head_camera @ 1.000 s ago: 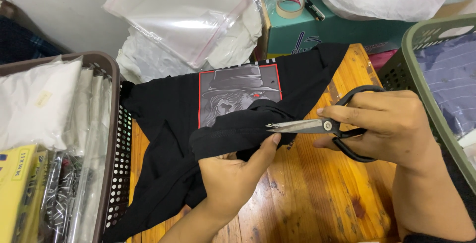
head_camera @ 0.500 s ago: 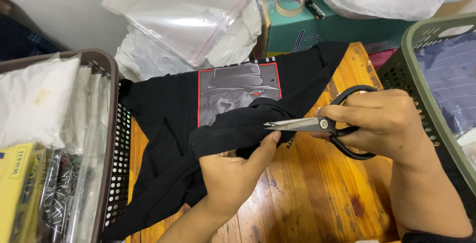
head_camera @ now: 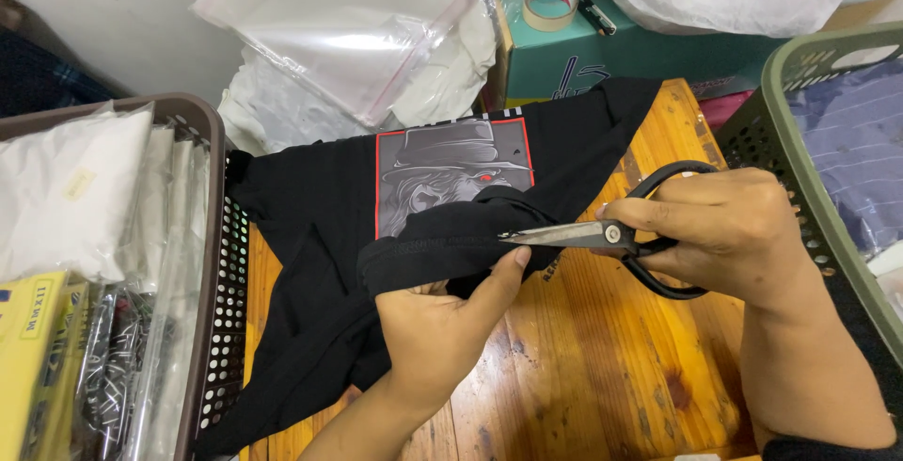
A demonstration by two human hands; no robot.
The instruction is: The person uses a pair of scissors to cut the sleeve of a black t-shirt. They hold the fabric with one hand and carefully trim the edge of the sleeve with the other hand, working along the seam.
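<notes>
A wooden bench (head_camera: 602,367) fills the lower middle of the frame, with a brown perforated basket (head_camera: 212,263) of bagged goods at the left edge and a green basket (head_camera: 800,132) at the right. Across the bench lies a black T-shirt (head_camera: 310,235) with a grey printed panel, reaching from lower left to upper centre. It looks light, soft and limp, likely to sag and bunch unless pulled taut, so the sewn hem fold is the firmest place to hold. The left hand (head_camera: 442,329) has its grip closed on that fold, thumb extended along the edge. The right hand (head_camera: 734,235) is wrapped through the black loops of the scissors (head_camera: 602,235), blades almost closed, tip touching the fold near the thumb.
</notes>
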